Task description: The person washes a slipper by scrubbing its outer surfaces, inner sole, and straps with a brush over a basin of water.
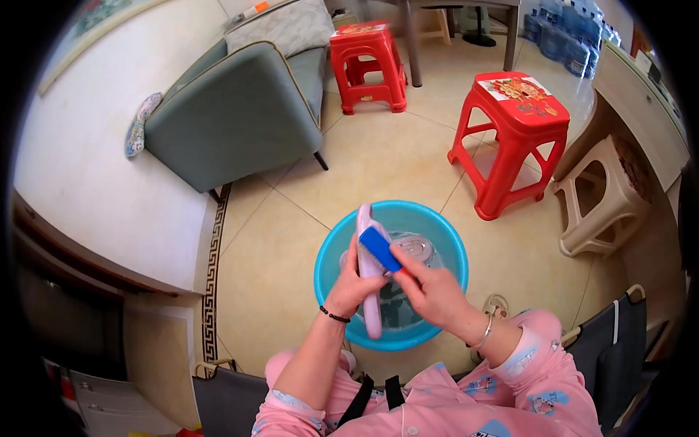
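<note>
Above a round turquoise basin [455, 315], my left hand [352, 285] is wrapped round the middle of a pale pink shoe [372, 318], which stands nearly upright on edge. My right hand [431, 291] grips a blue brush [378, 248], its bristles turned towards the shoe and against its side. Water lies in the basin, and another pale pink shoe [416, 248] rests in it behind the brush. The lower part of the brush handle is hidden in my right hand.
Two red stools [510, 138] [368, 65] stand beyond the basin, with a beige stool [603, 193] at the right. A grey-green sofa [233, 116] is at the upper left. Blue water bottles [557, 36] stand at the far right. My foot is beside the basin.
</note>
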`<state>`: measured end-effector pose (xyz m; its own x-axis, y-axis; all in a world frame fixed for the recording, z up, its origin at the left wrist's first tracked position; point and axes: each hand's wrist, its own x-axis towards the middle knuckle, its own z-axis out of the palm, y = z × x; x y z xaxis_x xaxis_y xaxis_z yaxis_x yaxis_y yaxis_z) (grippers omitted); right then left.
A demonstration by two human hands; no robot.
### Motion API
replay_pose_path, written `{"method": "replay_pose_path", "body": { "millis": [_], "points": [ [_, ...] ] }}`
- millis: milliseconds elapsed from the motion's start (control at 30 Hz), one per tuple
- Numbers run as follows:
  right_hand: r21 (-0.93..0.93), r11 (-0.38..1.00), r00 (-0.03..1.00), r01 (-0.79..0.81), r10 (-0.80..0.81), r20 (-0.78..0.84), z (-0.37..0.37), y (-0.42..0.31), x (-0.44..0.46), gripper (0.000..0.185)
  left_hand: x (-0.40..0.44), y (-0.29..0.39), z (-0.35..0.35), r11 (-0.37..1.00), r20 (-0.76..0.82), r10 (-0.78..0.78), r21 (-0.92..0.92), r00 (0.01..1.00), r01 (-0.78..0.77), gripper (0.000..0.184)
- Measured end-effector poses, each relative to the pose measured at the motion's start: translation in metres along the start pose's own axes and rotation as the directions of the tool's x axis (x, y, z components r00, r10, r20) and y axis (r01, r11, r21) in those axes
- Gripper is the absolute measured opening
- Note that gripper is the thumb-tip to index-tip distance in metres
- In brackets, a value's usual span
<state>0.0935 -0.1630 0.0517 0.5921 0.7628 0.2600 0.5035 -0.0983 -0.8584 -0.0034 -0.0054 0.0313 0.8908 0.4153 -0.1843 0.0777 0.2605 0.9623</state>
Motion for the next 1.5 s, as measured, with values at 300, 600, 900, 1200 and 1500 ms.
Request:
{"method": "replay_pose_path", "body": {
  "millis": [300, 600, 900, 1200, 1500],
  "points": [
    [-0.006, 1.0, 0.991, -0.013, 0.012, -0.131, -0.006, 0.016, 0.016, 0.04, -0.003, 0.0, 0.003, 0.982, 0.057, 0.034, 0.183, 0.998, -0.044, 0.104],
    [-0.034, 0.998, 0.993, -0.05, 0.046, -0.111, -0.004, 0.017, 0.02, 0.039, -0.004, -0.001, 0.002, 0.986, 0.014, 0.025, 0.162, 1.0, -0.027, 0.099],
    [0.2, 0.974, 0.994, -0.109, 0.105, 0.03, 0.006, 0.001, 0.0, 0.042, 0.0, -0.008, -0.006, 0.995, -0.022, 0.082, 0.06, 0.996, -0.08, 0.096],
    [0.293, 0.935, 0.978, -0.197, 0.21, -0.011, -0.002, 0.017, 0.01, 0.044, 0.0, -0.01, -0.005, 0.989, -0.051, 0.145, -0.011, 0.988, -0.146, 0.093],
    [0.197, 0.905, 0.926, -0.377, 0.363, 0.104, -0.002, 0.033, 0.021, 0.044, 0.005, -0.028, -0.009, 0.921, -0.134, 0.316, 0.282, 0.939, -0.27, 0.077]
  ]
}}
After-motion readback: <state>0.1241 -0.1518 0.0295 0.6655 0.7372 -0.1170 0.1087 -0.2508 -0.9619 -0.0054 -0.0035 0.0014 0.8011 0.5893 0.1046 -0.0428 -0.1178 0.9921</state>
